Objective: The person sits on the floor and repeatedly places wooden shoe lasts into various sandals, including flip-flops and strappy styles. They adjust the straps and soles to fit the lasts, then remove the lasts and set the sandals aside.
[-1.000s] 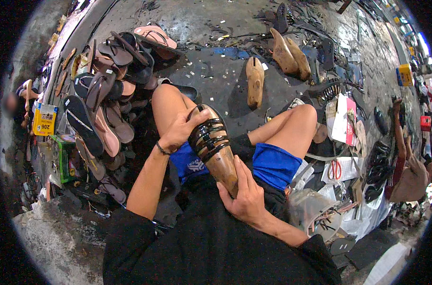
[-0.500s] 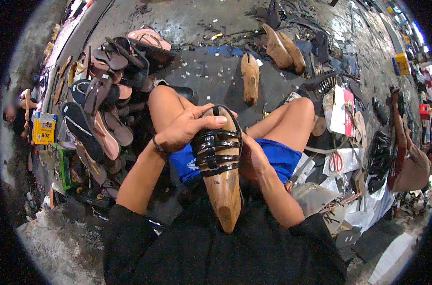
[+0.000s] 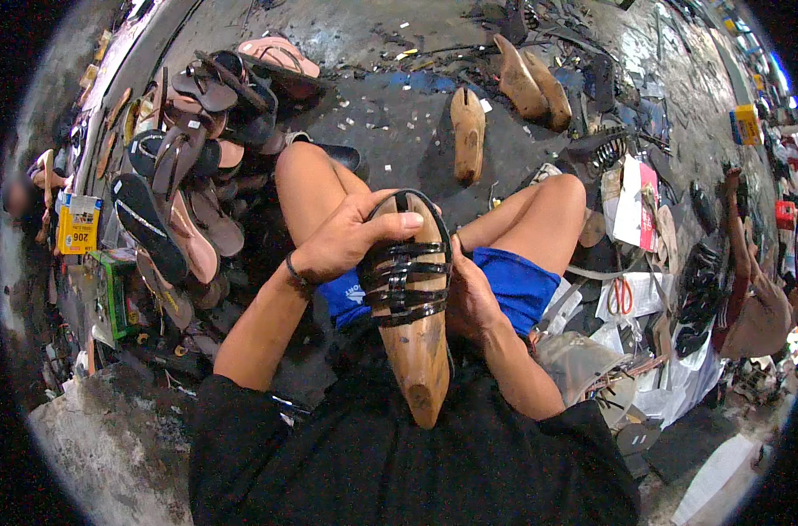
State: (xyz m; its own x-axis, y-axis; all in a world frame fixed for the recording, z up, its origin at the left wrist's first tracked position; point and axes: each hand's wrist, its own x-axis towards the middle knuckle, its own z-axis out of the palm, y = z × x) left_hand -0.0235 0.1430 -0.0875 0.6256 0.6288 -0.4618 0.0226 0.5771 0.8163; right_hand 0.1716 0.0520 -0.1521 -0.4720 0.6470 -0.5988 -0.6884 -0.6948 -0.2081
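A wooden shoe last [image 3: 422, 351] lies in front of my torso, its heel end toward me. Glossy black straps of a sandal [image 3: 406, 285] wrap across its upper part, and a dark sole edge shows along its right side. My left hand [image 3: 351, 235] is closed around the toe end from the left, thumb pressed on top near the front. My right hand [image 3: 475, 298] grips the right side of the same sandal and last; most of its fingers are hidden underneath.
Several sandals [image 3: 188, 158] are piled at the left. Beyond my knees lie a single wooden last [image 3: 467, 136] and a pair of lasts [image 3: 526, 83]. Red-handled scissors [image 3: 620, 296] rest on paper at the right. Another person [image 3: 754, 307] shows at the far right.
The view has shifted slightly, and the toe end sits a little higher in it. Both hands keep nearly the same hold on the sandal and last.
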